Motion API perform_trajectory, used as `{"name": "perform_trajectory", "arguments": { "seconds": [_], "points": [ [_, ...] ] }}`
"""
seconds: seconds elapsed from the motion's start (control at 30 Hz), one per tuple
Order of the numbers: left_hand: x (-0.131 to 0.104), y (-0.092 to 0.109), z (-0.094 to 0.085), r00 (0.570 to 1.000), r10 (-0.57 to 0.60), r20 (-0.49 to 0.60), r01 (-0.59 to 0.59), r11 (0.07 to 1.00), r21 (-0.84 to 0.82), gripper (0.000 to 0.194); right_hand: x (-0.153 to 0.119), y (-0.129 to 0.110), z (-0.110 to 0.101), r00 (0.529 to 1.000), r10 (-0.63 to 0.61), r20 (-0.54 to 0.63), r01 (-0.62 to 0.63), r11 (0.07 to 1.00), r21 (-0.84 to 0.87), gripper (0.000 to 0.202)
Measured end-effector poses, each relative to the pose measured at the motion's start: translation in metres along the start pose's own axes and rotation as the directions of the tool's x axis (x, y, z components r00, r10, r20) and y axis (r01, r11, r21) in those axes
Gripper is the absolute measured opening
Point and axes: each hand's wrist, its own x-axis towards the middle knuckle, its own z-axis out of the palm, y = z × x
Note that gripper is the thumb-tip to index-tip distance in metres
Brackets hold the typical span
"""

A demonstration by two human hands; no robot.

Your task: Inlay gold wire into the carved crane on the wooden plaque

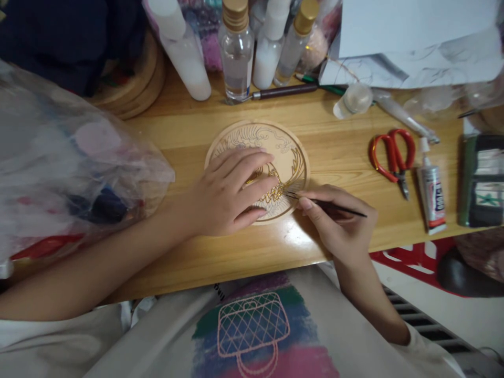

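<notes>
A round wooden plaque (281,152) with a line drawing and gold wire on it lies on the wooden table. My left hand (236,191) rests flat over its left and middle part, fingers somewhat apart, covering part of the drawing. From the right, my right hand (338,218) pinches thin dark tweezers (340,209) between thumb and fingers. Their fine tips touch or hover just over the gold wire (275,192) near the plaque's lower right. Whether anything sits between the tips is too small to tell.
Bottles (237,58) and a dark-handled tool (289,92) are behind the plaque. Red-handled pliers (394,155), a glue tube (433,197) and a dark case (482,181) lie to the right. A plastic bag (79,173) fills the left side. Papers (413,58) lie at the back right.
</notes>
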Motion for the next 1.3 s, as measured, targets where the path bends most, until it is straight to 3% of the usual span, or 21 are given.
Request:
{"name": "perform_trajectory", "arguments": {
  "seconds": [0.63, 0.83, 1.3],
  "points": [
    [0.0007, -0.0022, -0.0002, 0.994, 0.102, -0.044, -0.099, 0.994, 0.053, 0.034, -0.0015, 0.0012, 0.0003, 0.999, 0.028, -0.043, -0.025, 0.997, 0.074, 0.013],
    [-0.0014, -0.0009, 0.0004, 0.995, 0.098, 0.013, -0.099, 0.991, 0.085, 0.046, -0.0011, 0.002, 0.0012, 0.996, 0.052, -0.07, -0.044, 0.992, 0.121, 0.015],
    [-0.0002, 0.0012, -0.0011, 0.994, 0.094, 0.049, -0.099, 0.988, 0.12, 0.05, -0.0016, 0.0007, 0.0003, 0.988, 0.133, -0.075, -0.115, 0.971, 0.212, 0.013]
  ]
}}
